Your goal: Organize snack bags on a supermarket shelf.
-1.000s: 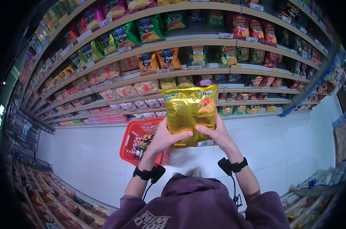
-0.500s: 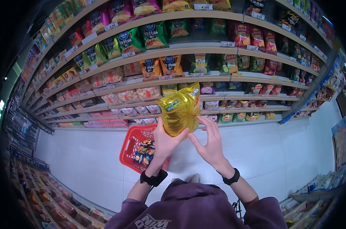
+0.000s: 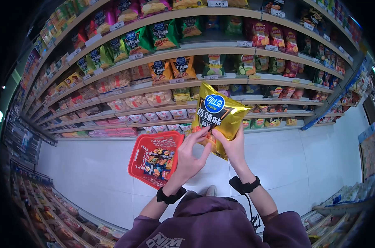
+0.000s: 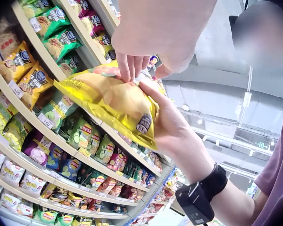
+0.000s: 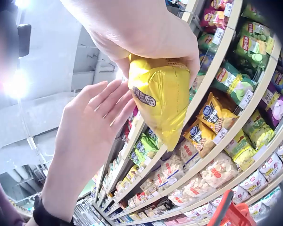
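A yellow-gold chip bag (image 3: 220, 118) with a blue oval logo faces up in the head view, tilted, above the floor. The right hand (image 3: 234, 149) grips its lower right edge, thumb on the front. In the right wrist view the right hand (image 5: 146, 35) wraps round one end of the bag (image 5: 160, 94). The left hand (image 3: 190, 156) has its fingers extended, their tips touching the bag's lower left front; the left wrist view shows the left hand (image 4: 155, 37) with fingertips on the bag (image 4: 108, 96).
A red basket (image 3: 134, 162) with several dark snack packs stands on the floor (image 3: 92, 165) at the left. Shelves (image 3: 154, 89) of snack bags curve across the front. More shelving (image 3: 67, 211) stands behind at lower left. Feet show near the basket.
The bag has turned from its back to its logo side. The left hand's grip has loosened to fingertip contact, while the right hand has taken hold of the bag's right edge.
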`<act>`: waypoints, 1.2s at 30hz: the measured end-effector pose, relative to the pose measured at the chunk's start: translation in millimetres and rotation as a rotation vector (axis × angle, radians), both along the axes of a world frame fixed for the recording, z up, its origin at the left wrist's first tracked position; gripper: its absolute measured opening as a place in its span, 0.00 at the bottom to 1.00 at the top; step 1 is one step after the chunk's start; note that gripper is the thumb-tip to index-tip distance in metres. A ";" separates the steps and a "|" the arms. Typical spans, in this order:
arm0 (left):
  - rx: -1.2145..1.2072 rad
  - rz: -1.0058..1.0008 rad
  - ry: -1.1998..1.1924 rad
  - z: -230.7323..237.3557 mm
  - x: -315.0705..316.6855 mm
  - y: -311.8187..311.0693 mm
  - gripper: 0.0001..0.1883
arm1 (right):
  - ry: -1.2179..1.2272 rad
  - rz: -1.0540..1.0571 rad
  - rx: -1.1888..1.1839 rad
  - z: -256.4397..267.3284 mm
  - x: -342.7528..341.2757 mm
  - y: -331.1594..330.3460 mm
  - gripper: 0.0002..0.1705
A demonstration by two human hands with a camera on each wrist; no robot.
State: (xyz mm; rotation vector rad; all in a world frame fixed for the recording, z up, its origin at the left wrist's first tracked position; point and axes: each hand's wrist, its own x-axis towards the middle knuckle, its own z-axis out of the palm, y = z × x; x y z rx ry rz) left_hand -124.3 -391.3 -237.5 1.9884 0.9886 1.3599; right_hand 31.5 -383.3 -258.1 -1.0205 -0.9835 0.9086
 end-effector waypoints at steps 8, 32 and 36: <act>-0.233 0.016 0.032 3.5 -23.5 23.7 0.30 | 0.201 0.213 -0.154 1.1 20.3 -9.3 0.34; -0.758 -0.330 -0.205 -15.6 -16.7 32.8 0.32 | 0.046 0.441 -0.174 -19.9 39.7 -9.6 0.45; -0.663 -0.368 -0.229 -35.3 -13.6 41.8 0.33 | 0.058 0.448 -0.237 -28.6 43.5 -6.9 0.49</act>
